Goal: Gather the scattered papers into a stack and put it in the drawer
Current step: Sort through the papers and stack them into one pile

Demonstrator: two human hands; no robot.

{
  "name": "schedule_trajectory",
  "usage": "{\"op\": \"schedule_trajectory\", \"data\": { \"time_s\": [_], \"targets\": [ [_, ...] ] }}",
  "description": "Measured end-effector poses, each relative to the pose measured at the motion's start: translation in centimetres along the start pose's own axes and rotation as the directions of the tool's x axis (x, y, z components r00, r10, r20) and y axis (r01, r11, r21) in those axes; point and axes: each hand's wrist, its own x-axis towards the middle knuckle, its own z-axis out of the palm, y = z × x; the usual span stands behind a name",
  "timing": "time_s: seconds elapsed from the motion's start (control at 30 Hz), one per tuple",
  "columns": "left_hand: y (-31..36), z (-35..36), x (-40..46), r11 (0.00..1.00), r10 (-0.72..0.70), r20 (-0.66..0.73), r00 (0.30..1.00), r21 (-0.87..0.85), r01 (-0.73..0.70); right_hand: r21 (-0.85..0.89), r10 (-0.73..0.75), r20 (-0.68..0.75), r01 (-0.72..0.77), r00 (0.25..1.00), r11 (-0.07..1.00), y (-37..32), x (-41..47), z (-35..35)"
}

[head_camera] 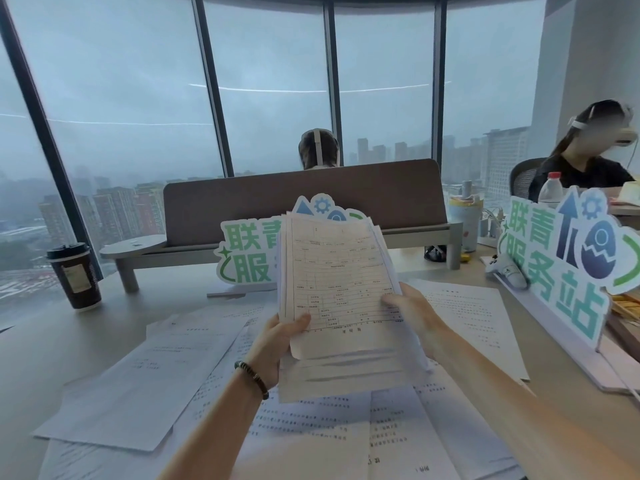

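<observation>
Tall windows over a hazy city skyline back a pale tabletop (52, 341) strewn with printed sheets. Two cut-out signs carry large green Chinese characters: the sign at 3 o'clock (554, 268) reads 联青服务站 beside an arrow, a gear and a cracked egg; the sign at 12 o'clock (249, 251) shows 联青 and 服, the rest hidden behind the papers. A dark paper cup (74, 275) at 9 o'clock bears a label too small to read.

Lifted above the tabletop at centre, the stack of papers (339, 278) stands tilted, its top sheet a ruled form whose print is illegible. The left hand (277, 344), a beaded bracelet (252, 379) on its wrist, has its grip closed on the stack's lower left edge, thumb on top. The right hand (412, 317) clasps the lower right edge, thumb across the form. Loose papers (138, 386) lie overlapping from 6 to 9 o'clock, another sheet (474, 320) at 4 o'clock.
</observation>
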Motion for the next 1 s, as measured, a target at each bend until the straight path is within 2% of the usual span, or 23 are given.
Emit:
{"op": "schedule_trajectory", "data": {
  "time_s": [0.17,0.33,0.67,0.83,1.0],
  "targets": [
    [0.3,0.2,0.3,0.987,0.140,-0.040,0.989,0.090,-0.136,0.005,-0.175,-0.026,0.175,0.984,0.985,-0.9,-0.6,0.3],
    [0.5,0.6,-0.1,0.962,0.269,-0.052,0.962,0.066,-0.266,-0.006,-0.307,-0.104,0.308,0.946,0.951,-1.9,-1.1,0.4],
    [1.1,0.5,-0.8,0.982,0.190,0.018,0.982,-0.022,-0.189,0.067,-0.339,-0.074,0.344,0.938,0.937,-1.4,-1.5,1.2],
    [0.7,0.6,-1.2,0.972,0.229,0.012,0.973,0.045,-0.229,-0.004,-0.317,-0.096,0.318,0.944,0.948,0.1,-1.7,2.1],
    [1.0,0.4,-1.0,0.979,0.201,0.013,0.979,0.013,-0.201,-0.047,-0.331,-0.127,0.327,0.935,0.944,-0.1,-1.6,2.0]
  ]
}}
